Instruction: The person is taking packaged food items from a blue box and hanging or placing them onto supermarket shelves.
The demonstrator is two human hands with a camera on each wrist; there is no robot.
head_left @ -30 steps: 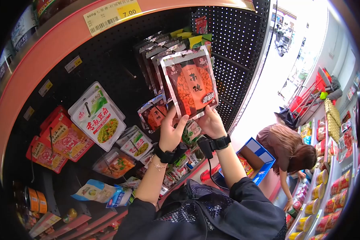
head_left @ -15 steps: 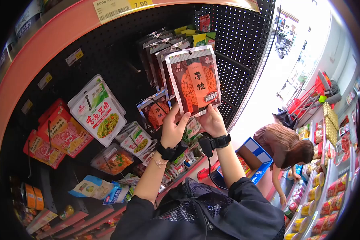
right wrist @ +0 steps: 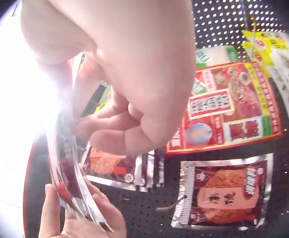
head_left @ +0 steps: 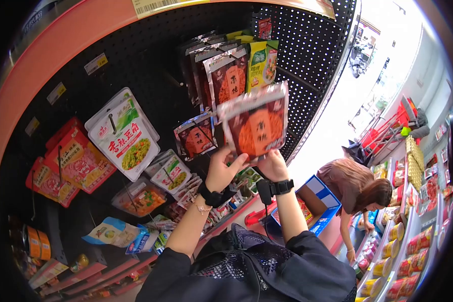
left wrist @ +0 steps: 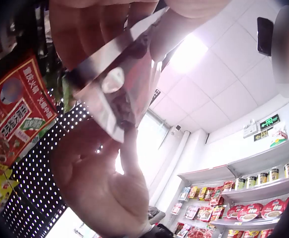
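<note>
Both hands hold a dark red and orange seasoning packet (head_left: 259, 128) with a silver edge, low in front of the hanging rack. My left hand (head_left: 224, 168) pinches its lower left corner between thumb and fingers. At the lower right corner my right hand (head_left: 273, 165) grips it, thumb on the front. In the right wrist view the packet (right wrist: 70, 168) appears almost edge-on between the two hands. Matching seasoning packets (head_left: 229, 78) hang in a row just above and behind it, and another matching packet (head_left: 195, 141) hangs to the left.
Yellow-green packets (head_left: 261, 65) hang right of the row. White pouches (head_left: 123, 136) and red packets (head_left: 80, 161) hang at left. A blue box (head_left: 327, 211) stands low at right, near a person (head_left: 350, 183) bending towards a shelf of cups (head_left: 387, 249).
The packet has come down, away from the hanging row, and tilts in the hands. The front hanging packet and the yellow-green ones are now more exposed. Both hands have lowered.
</note>
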